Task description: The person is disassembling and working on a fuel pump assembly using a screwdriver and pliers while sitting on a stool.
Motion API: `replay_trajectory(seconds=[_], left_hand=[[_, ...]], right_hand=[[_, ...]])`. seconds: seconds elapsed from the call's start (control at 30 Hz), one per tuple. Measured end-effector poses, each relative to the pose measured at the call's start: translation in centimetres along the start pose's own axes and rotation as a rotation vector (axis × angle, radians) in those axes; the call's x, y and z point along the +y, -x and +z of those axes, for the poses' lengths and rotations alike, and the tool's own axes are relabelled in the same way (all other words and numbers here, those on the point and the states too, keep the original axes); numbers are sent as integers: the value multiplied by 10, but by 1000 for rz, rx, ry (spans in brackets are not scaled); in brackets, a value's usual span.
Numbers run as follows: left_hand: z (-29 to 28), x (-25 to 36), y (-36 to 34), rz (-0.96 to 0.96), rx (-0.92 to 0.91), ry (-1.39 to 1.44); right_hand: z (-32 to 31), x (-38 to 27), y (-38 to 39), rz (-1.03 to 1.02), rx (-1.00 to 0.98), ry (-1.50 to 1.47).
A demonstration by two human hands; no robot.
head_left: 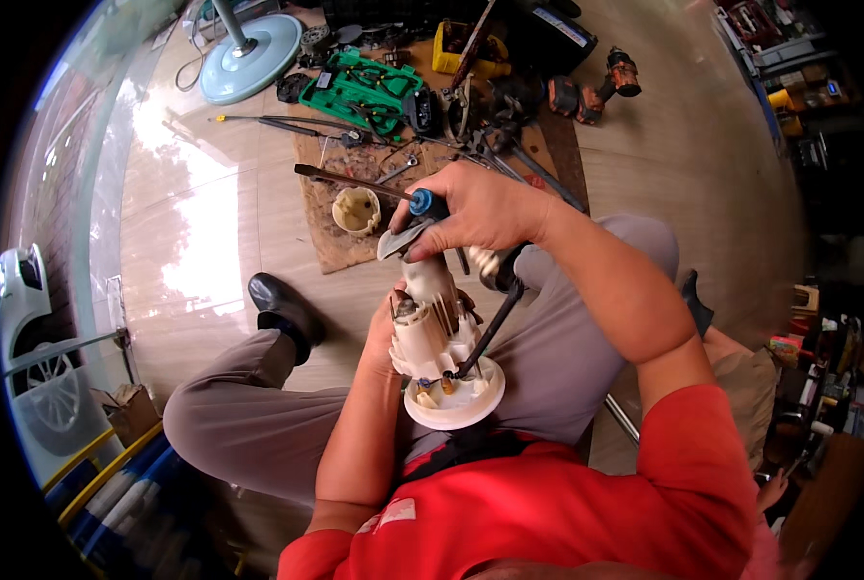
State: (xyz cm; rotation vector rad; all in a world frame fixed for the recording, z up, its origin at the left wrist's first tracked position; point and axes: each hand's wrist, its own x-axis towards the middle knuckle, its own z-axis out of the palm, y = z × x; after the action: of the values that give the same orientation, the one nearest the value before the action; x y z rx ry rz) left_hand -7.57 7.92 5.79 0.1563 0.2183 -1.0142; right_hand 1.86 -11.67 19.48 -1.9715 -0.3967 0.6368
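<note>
Screwdriver (pixel 422 202) shaft pokes leftward, beyond cream cup (pixel 356 211) on stained board (pixel 330 249). Next, left hand (pixel 380 331), curled round left side of white pump-like assembly (pixel 428 335), fingers mostly hidden behind. Assembly held between hands over grey-trousered lap (pixel 557 372); long axis runs away from wearer, round flange (pixel 477 399) nearest, far end leaning slightly left. Right hand (pixel 482 205) nearer far end: fingers bent round screwdriver handle, thumb at grey flap (pixel 399 242); can't tell if pinching it.

Floor (pixel 277 227) leftward gives passage; screwdriver (pixel 359 184) and cream cup (pixel 358 226) obstruct the way ahead.
</note>
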Motion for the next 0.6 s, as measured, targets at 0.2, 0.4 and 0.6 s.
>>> replay_trajectory(seconds=[0.2, 0.4, 0.6], left_hand=[[-67, -9, -17, 170, 285, -7], [-71, -1, -36, 323, 406, -239], [-72, -6, -52, 239, 338, -350]], right_hand=[[-28, 0, 32, 156, 342, 407], [-65, 6, 81, 112, 105, 546], [-81, 31, 81, 73, 66, 471]])
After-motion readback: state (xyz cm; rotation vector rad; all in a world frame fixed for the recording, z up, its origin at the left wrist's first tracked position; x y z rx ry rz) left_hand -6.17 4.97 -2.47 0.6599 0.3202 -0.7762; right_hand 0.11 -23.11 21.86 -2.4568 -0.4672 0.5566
